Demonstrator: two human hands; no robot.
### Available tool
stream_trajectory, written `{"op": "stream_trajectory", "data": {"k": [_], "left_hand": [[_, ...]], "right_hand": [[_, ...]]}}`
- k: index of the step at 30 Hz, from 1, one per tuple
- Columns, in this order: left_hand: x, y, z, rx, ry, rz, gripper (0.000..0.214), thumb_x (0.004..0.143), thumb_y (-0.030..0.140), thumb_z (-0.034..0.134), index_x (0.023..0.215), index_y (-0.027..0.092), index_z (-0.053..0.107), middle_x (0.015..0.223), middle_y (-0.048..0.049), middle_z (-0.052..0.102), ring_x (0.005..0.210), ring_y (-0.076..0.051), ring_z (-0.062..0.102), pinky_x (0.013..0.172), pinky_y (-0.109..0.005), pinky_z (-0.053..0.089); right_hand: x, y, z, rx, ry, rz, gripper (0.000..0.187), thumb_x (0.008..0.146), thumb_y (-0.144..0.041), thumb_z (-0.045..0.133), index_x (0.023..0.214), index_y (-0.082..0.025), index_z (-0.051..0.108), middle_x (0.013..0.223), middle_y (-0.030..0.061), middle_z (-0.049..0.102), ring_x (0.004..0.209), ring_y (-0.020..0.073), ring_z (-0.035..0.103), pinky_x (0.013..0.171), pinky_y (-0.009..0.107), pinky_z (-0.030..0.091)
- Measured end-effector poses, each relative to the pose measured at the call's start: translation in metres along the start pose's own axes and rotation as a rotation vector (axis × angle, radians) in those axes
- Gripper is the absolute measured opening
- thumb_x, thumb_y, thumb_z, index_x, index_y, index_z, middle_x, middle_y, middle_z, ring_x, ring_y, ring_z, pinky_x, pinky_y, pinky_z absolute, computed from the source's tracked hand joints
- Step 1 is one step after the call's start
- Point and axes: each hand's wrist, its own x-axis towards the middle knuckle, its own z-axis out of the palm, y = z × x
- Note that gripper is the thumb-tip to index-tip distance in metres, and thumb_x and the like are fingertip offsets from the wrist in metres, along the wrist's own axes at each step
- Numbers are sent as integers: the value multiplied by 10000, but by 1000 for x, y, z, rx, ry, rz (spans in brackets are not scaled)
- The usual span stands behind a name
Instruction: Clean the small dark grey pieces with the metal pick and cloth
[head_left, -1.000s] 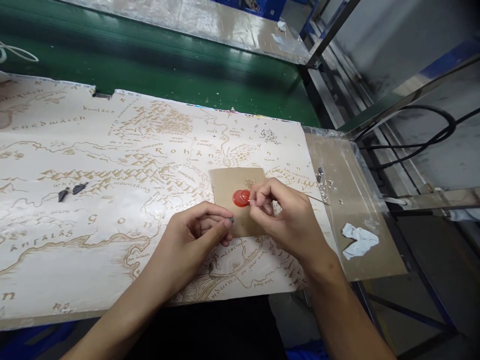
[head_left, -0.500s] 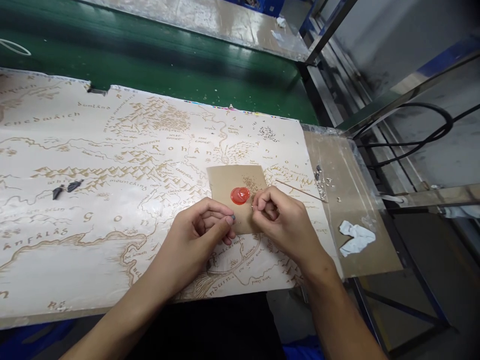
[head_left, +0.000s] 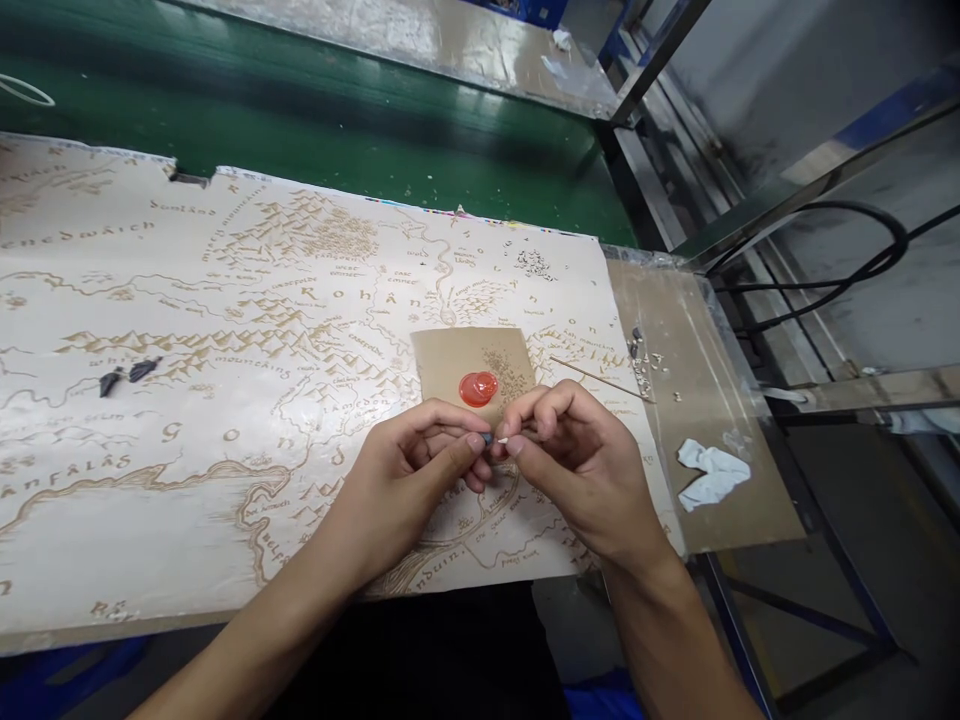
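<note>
Between thumb and fingers, my left hand (head_left: 427,465) pinches a small dark blue-grey piece (head_left: 487,438). My right hand (head_left: 577,465) is closed in a pinch on a tiny whitish piece (head_left: 502,440), held right beside the blue-grey one; whether the two touch I cannot tell. Both hands are over the near edge of a square of brown cardboard (head_left: 442,355). On that card, just beyond my fingertips, lies a glossy red blob (head_left: 478,388), and many tiny brown bits (head_left: 510,372) are scattered to its right.
A printed map sheet (head_left: 187,520) covers the table. Two dark pieces (head_left: 127,375) lie at left, tiny dark bits (head_left: 534,263) at the back. At right are a thin stick (head_left: 600,378), small grey pieces (head_left: 641,365) and crumpled white tissue (head_left: 712,472). Behind runs a green belt (head_left: 337,130).
My right hand has moved from beside the red blob toward my left hand, bringing the tiny whitish piece near the blue-grey one. My left hand has shifted slightly right.
</note>
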Motion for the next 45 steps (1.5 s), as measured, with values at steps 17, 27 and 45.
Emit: {"op": "stream_trajectory", "data": {"k": [17,27,45], "left_hand": [[1,0,2,-3,-13,-11,130,1044,288,840,1071,163,822,825,-40,838,787,-144,791,795,-239,646],[-4,-1,11,20,94,15,69,1019,239,847,1021,170,841,756,-18,822,692,-129,771,695,-217,647],[-16,1,19,23,163,55,81,1008,265,858,1011,188,833,769,-19,816,682,-150,760,673,-263,640]], "right_hand": [[2,-1,2,20,4,-9,302,1041,-153,829,898,-249,581,985,-10,721,825,131,712,742,266,639],[-2,-2,7,10,12,-15,302,1056,-169,814,893,-255,575,1010,-6,724,816,137,741,729,276,659],[-4,-5,11,45,3,-28,326,1045,-215,851,874,-261,578,997,3,739,771,158,772,712,306,706]]}}
